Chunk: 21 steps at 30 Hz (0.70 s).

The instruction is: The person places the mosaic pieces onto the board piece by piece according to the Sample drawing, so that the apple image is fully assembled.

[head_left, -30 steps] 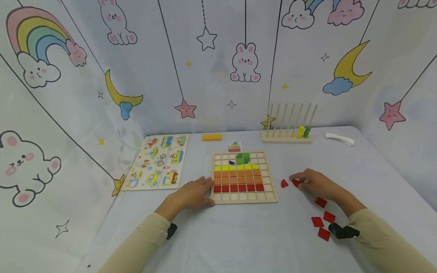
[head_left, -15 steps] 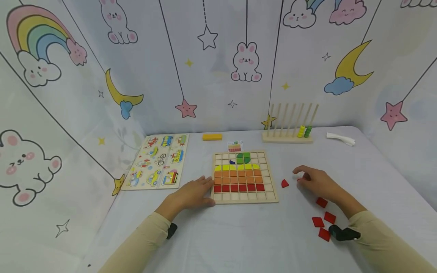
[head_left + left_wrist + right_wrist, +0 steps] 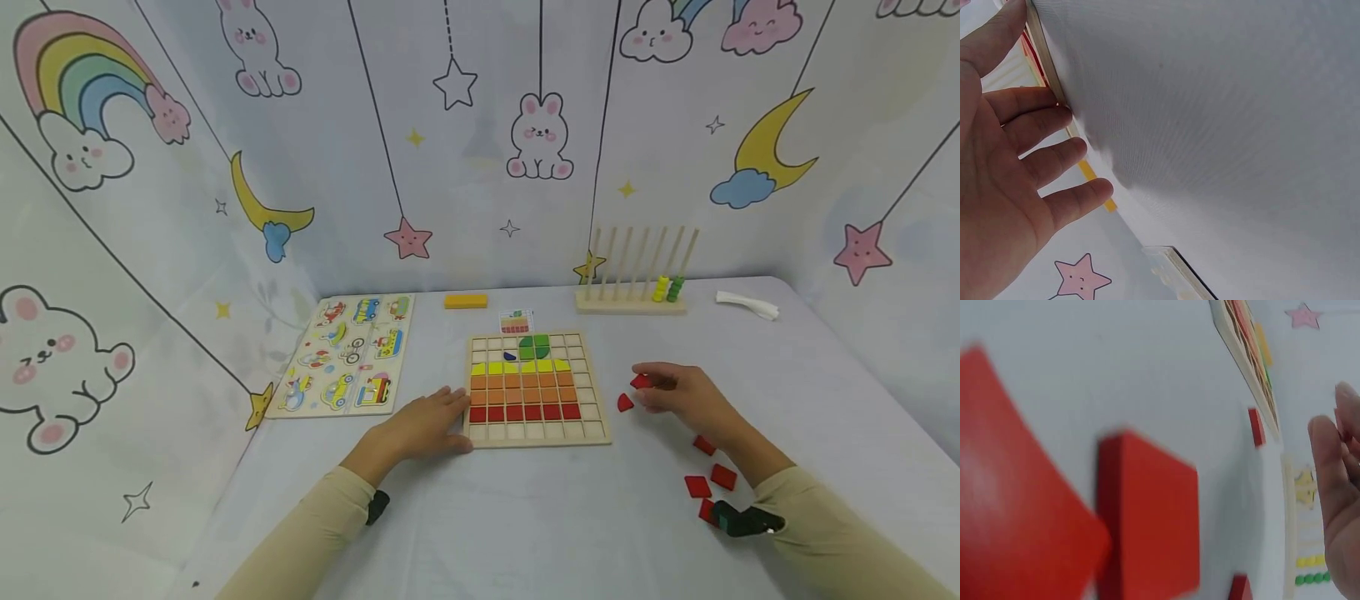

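My left hand [image 3: 420, 427] rests with its fingers extended against the left edge of a wooden grid board [image 3: 536, 432]. The board carries rows of red, orange and yellow pieces, plus a green shape and a small dark blue piece. To the right of the board, my right hand [image 3: 688, 402] pinches a small red piece [image 3: 640, 382] between thumb and fingers, off the table. Just below it lies a loose red piece with a curved edge [image 3: 626, 402]. Several red blocks [image 3: 697, 487] are scattered under the right forearm, large and blurred in the right wrist view.
A picture card [image 3: 516, 322] lies at the board's far edge. Behind stand a yellow block [image 3: 466, 302] and a peg rack [image 3: 630, 307] with yellow and green beads. A vehicle puzzle board [image 3: 345, 354] lies left; a white strip [image 3: 747, 305] lies at back right.
My right hand has picked the red piece up from the table and shifted slightly left with it, near the board. The left hand has stayed put.
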Motion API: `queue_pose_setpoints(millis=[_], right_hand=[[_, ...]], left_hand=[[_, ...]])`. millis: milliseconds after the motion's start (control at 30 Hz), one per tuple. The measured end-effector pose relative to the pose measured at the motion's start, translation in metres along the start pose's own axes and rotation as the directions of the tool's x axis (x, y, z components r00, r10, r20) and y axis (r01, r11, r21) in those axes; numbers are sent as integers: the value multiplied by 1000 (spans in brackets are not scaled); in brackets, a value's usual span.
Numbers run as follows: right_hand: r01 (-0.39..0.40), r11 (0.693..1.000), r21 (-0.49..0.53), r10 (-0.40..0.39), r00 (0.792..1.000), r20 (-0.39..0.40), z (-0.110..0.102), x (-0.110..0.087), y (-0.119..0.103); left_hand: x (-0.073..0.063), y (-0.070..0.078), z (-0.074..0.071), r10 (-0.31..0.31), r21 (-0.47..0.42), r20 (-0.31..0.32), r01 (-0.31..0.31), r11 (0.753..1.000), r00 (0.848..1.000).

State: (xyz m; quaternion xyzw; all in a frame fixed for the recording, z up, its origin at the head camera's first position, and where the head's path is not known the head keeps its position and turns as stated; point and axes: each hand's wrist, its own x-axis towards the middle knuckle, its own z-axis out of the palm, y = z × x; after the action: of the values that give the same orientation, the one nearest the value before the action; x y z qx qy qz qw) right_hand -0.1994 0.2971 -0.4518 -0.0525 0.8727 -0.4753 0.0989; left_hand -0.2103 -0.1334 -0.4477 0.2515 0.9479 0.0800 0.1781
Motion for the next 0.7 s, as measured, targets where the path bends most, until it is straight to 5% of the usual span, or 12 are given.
queue_pose_setpoints(millis=[200, 367, 700], right_hand=[[33, 987, -156, -45, 996, -75, 39, -1, -23], [85, 964, -253, -100, 994, -49, 73, -1, -34], [87, 875, -476, -99, 995, -1, 103, 4, -40]], left_hand=[[1, 0, 0, 2, -2, 4, -2, 1000, 1000], [1, 0, 0, -1, -2, 8, 1, 1000, 1000], [0, 0, -1, 3, -2, 7, -3, 1000, 1000]])
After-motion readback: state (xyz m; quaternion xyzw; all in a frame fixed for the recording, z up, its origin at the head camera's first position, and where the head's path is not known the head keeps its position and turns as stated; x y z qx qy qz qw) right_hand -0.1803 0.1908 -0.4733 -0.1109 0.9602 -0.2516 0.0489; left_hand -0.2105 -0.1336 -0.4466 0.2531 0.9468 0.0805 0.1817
